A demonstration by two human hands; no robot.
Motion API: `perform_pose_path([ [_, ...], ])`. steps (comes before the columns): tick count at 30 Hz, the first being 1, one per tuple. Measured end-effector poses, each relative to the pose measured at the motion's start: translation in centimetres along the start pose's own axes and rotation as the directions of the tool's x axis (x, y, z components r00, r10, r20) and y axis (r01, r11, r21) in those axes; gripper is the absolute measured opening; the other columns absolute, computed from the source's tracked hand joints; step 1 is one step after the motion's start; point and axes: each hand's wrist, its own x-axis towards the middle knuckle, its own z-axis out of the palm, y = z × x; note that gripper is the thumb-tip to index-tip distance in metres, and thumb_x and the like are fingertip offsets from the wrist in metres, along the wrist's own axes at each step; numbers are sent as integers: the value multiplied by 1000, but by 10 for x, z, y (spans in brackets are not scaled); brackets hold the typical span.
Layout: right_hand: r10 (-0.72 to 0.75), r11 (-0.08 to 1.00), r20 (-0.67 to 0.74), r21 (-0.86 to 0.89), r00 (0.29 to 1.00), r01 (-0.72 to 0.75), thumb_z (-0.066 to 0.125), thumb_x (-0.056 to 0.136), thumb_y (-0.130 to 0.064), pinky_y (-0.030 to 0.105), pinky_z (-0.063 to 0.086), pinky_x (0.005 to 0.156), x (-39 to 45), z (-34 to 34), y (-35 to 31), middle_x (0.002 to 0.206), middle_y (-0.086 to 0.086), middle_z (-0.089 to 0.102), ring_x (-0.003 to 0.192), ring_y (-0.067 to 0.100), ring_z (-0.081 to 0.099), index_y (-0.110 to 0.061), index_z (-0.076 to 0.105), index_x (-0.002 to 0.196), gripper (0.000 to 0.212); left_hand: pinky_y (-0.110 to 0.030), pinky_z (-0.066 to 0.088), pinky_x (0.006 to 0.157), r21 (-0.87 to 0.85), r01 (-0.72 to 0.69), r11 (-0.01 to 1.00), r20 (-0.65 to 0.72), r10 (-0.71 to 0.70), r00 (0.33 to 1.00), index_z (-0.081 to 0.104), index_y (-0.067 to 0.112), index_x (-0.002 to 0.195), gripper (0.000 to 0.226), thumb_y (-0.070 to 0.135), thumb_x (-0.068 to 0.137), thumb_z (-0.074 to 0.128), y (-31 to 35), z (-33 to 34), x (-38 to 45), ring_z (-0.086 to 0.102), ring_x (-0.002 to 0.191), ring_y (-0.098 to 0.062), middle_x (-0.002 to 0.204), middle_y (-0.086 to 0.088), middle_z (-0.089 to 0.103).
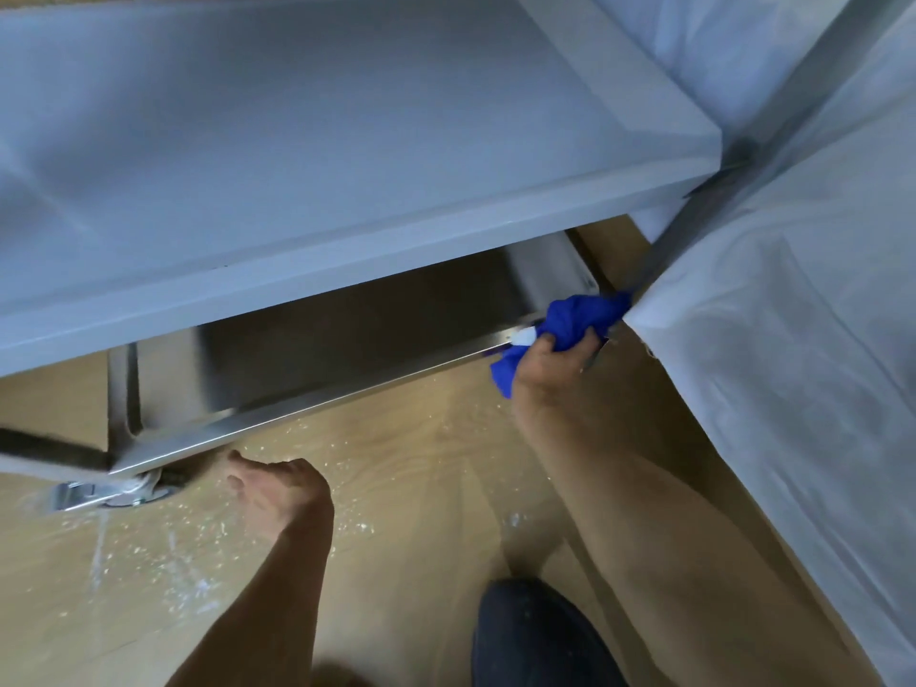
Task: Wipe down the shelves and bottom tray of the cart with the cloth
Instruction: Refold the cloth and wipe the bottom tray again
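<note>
A steel cart fills the upper view. Its grey upper shelf (347, 141) overhangs the shiny bottom tray (347, 339) below it. My right hand (550, 364) is shut on a bunched blue cloth (580, 319) and presses it against the tray's front right corner, beside the cart's right post (694, 230). My left hand (277, 488) rests on the floor with fingers loosely curled, holding nothing, just in front of the tray's front left corner. Most of the tray's inside is shadowed by the shelf.
A caster wheel (119, 493) sits under the front left corner. White plastic sheeting (793, 339) hangs along the right side. The floor (421, 538) is tan board with pale flecks. My dark-clothed knee (535, 637) is at the bottom.
</note>
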Motion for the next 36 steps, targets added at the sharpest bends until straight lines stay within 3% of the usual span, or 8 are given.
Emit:
perform_pose_path([
  [2, 43, 988, 10, 145, 999, -44, 60, 83, -10, 39, 42, 106, -47, 25, 7, 132, 19, 58, 118, 37, 58, -2, 44, 141, 61, -50, 44, 88, -1, -5, 1000, 34, 5, 999, 34, 9, 137, 52, 6, 88, 50, 3, -1, -4, 55, 109, -46, 127, -25, 54],
  [4, 150, 963, 127, 206, 981, -174, 60, 83, 1, 32, 41, 95, -94, 45, 19, 125, 22, 61, 111, 38, 60, 1, 49, 136, 55, -47, 43, 89, -3, -68, 998, 46, 68, 997, 36, 7, 138, 52, 4, 89, 50, 3, -6, -5, 55, 111, -45, 129, -24, 54],
  [9, 275, 944, 445, 45, 852, -328, 57, 87, -3, 30, 43, 93, -207, 68, 23, 121, 15, 66, 111, 36, 62, -10, 49, 140, 54, -46, 42, 87, -63, -142, 988, -9, 142, 990, 46, 2, 132, 50, -6, 82, 47, 1, -26, 8, 56, 107, -45, 119, -26, 58],
  [15, 298, 954, 593, -175, 748, -242, 54, 93, -7, 34, 45, 96, -277, 84, 14, 127, 17, 61, 116, 35, 60, -2, 38, 138, 48, -44, 44, 83, -110, -44, 993, -45, 39, 998, 56, 2, 119, 41, -6, 79, 48, -25, -72, 30, 59, 102, -44, 118, -23, 61],
  [22, 218, 952, 662, -306, 717, -8, 58, 95, -18, 37, 45, 93, -361, 99, 14, 125, 21, 60, 113, 38, 60, 3, 38, 133, 48, -43, 43, 96, -221, 102, 970, -132, -133, 982, 54, 8, 134, 52, -5, 85, 47, -89, -133, 86, 56, 116, -41, 126, -23, 59],
  [25, 206, 923, 728, -366, 654, 117, 59, 96, -23, 38, 47, 92, -400, 104, 12, 125, 21, 59, 112, 38, 60, 1, 45, 127, 41, -42, 42, 99, -245, 175, 954, -139, -213, 967, 54, 9, 137, 52, -3, 87, 46, -113, -152, 105, 55, 118, -40, 128, -23, 59],
  [31, 211, 888, 862, -366, 461, 279, 57, 82, -13, 37, 47, 93, -413, 80, 16, 118, 15, 63, 109, 36, 58, -13, 61, 111, 29, -39, 42, 98, -379, 404, 833, 81, -405, 911, 53, 6, 137, 43, 5, 95, 42, -111, -157, 87, 56, 119, -39, 131, -22, 59],
  [36, 342, 934, 750, -335, 566, -121, 50, 59, -16, 36, 45, 71, -383, 23, 15, 88, 5, 62, 79, 30, 55, -21, 57, 81, 23, -43, 46, 98, -497, 627, 600, 532, -360, 766, 65, 12, 96, 47, 51, 84, 44, -104, -126, 70, 63, 103, -35, 111, -14, 68],
])
